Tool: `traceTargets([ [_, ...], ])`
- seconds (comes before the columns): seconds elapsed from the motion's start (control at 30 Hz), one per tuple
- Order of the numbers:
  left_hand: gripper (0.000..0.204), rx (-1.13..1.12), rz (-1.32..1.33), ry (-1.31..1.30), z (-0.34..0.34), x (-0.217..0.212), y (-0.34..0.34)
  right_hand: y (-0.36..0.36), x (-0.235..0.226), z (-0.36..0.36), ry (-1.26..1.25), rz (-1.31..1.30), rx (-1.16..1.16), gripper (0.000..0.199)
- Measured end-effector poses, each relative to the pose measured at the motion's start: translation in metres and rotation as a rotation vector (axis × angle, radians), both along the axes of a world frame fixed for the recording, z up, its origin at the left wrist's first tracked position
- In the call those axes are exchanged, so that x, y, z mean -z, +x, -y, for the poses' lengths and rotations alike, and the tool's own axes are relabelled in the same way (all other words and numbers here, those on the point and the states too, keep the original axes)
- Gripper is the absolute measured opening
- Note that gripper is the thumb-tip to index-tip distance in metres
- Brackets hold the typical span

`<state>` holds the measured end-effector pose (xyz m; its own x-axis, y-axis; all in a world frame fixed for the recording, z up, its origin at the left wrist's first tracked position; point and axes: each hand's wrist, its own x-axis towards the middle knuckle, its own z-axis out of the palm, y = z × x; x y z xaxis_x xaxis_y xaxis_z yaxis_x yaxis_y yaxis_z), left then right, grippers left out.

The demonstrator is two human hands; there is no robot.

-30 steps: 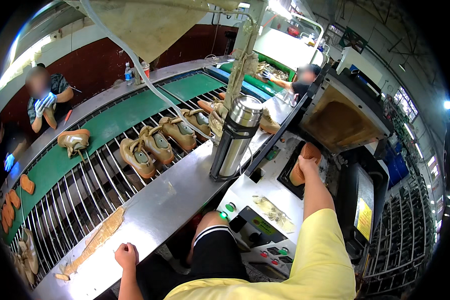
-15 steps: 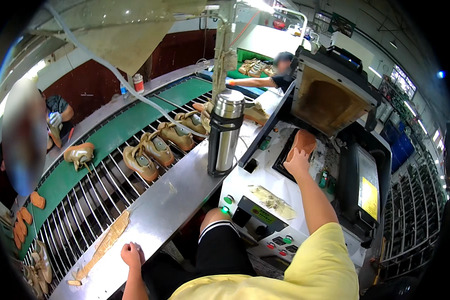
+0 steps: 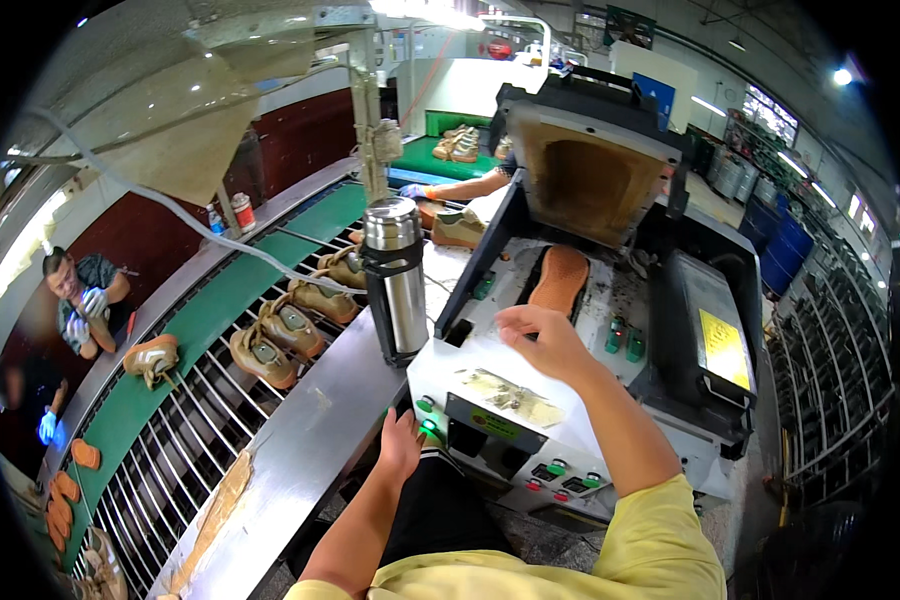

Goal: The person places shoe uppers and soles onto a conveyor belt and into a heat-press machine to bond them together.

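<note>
Orange-tan shoe outsole (image 3: 560,278) lies on the press bed (image 3: 597,302), far end toward its rear edge, long axis pointing away from the nearer right hand (image 3: 540,335), empty, half-curled; left hand (image 3: 401,445), empty, beside lit green button (image 3: 429,425).

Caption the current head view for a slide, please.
Right hand near a brown sole on an open white machine, left hand by its lit green button; shoes on a conveyor alongside.

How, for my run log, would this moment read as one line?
left hand: by green buttons | right hand: empty, near sole | sole: on machine bed | lid: raised
</note>
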<state>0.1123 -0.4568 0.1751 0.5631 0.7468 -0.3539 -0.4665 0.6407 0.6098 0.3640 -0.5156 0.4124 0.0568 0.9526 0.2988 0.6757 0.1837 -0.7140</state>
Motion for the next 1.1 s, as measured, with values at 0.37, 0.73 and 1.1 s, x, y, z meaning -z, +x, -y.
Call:
traceTargets([
  [0.37,0.047,-0.245,-0.219,-0.036,-0.008,0.044,-0.066,-0.133,-0.145,0.132,0.723,-0.269,-1.077,0.025],
  [0.73,0.014,-0.747,-0.794,0.199,-0.009,0.057,-0.225,-0.163,-0.132,0.150,1.003,-0.132,-0.961,0.020],
  [1.1,0.018,-0.742,-1.624,0.622,0.015,0.085,-0.264,-0.148,-0.146,0.177,1.040,0.407,-0.888,0.028],
])
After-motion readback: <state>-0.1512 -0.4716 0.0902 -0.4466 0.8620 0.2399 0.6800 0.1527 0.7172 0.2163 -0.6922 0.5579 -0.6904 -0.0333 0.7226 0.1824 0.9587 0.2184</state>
